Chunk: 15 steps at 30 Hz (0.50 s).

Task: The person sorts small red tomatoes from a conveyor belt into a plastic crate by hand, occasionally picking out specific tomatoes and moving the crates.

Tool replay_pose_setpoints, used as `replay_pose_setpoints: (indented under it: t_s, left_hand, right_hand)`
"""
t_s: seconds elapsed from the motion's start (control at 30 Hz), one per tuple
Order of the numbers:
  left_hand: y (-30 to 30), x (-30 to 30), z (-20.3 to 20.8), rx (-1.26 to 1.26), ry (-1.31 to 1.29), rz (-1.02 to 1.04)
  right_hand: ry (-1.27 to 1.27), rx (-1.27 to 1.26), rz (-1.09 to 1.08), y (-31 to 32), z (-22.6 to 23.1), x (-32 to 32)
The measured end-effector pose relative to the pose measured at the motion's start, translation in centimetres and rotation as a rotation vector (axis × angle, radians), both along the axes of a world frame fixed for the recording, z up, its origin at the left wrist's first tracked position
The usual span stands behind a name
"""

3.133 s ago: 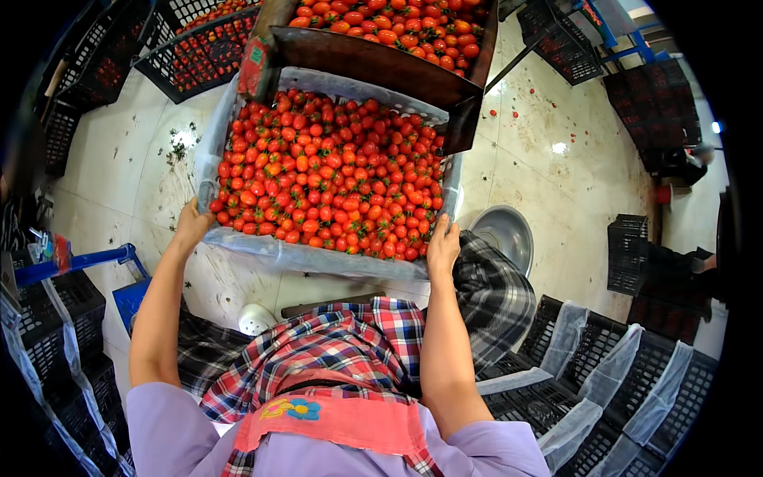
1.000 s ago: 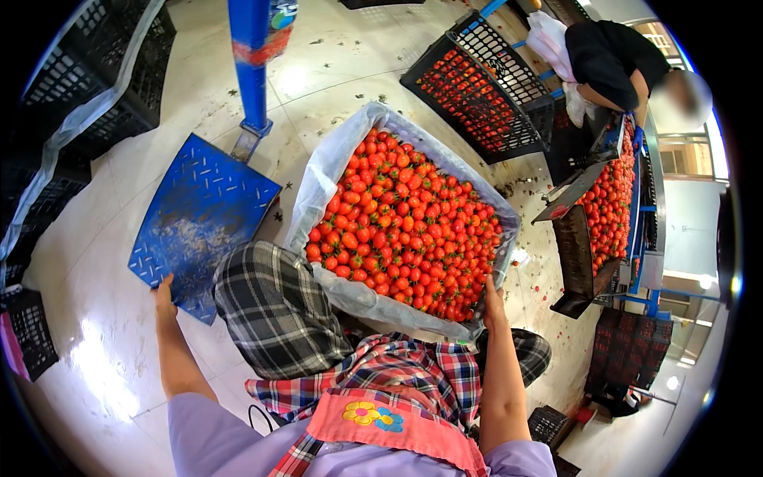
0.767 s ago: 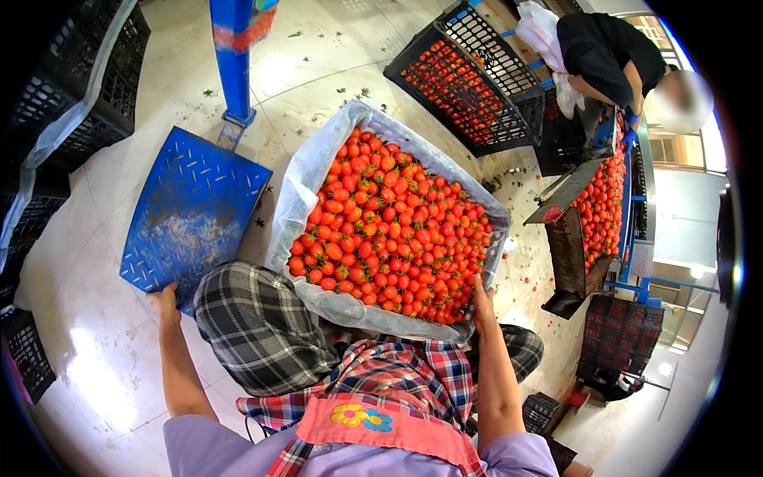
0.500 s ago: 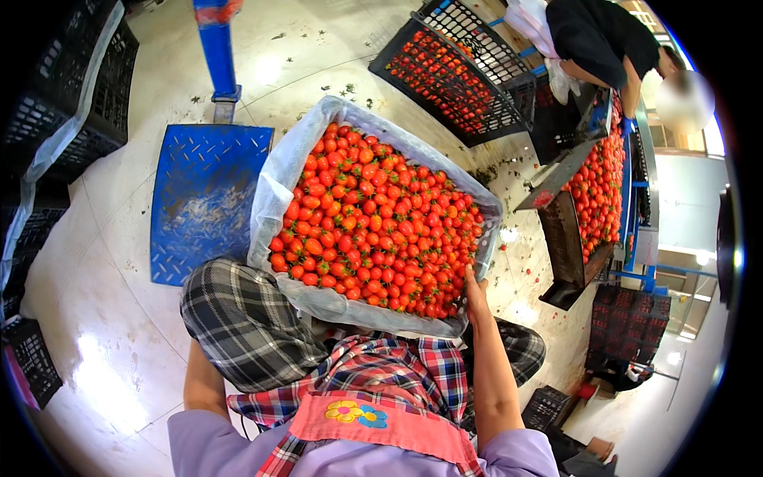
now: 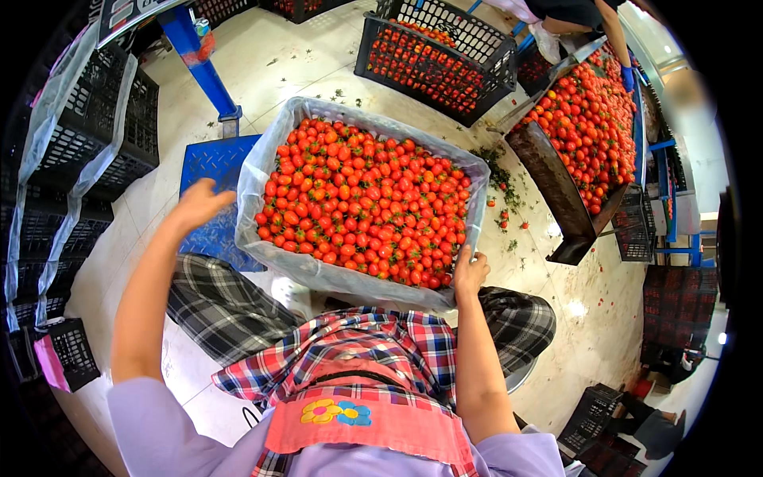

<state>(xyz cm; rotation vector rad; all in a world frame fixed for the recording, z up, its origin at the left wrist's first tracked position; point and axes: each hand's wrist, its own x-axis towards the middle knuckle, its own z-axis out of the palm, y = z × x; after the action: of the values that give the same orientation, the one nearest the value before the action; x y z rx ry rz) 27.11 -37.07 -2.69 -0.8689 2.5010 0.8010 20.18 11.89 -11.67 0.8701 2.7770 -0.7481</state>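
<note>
In front of my knees is a crate lined with pale bluish sheeting (image 5: 350,280), full of small red cherry tomatoes (image 5: 366,207), many with green stems. My right hand (image 5: 470,272) grips its near right corner, fingers curled at the liner. Off the crate's left side, my left hand (image 5: 207,205) holds nothing, its thumb stretched toward the liner and its fingers partly bent. Beneath that hand, a blue metal platform (image 5: 208,165) with a raised tread pattern lies on the floor, partly hidden by the crate.
A blue post (image 5: 184,44) rises behind the platform. Black crates (image 5: 91,111) are stacked at left. Another black crate (image 5: 433,67) with tomatoes stands beyond. To the right, a metal chute (image 5: 548,171) holds heaped tomatoes (image 5: 584,135), where a co-worker's blue-gloved hand (image 5: 627,78) reaches in. Stem scraps litter the floor.
My left hand, hidden earlier, has come up to the crate's left over the blue platform. The view has shifted, and the crate sits straighter. My right hand stays at its corner.
</note>
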Motion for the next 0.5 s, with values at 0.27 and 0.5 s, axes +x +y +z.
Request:
replay_pose_setpoints:
  t_s: [0.27,0.5]
  left_hand:
    - [3.6,-1.7,-7.1,0.125,-0.252,0.078]
    - [5.0,1.0,-11.3,0.273,0.019,0.371]
  right_hand:
    - [0.122,-0.133,0.132,2.2,-3.5,3.5]
    - [0.165,-0.152,0.050,1.8,-3.4,3.8]
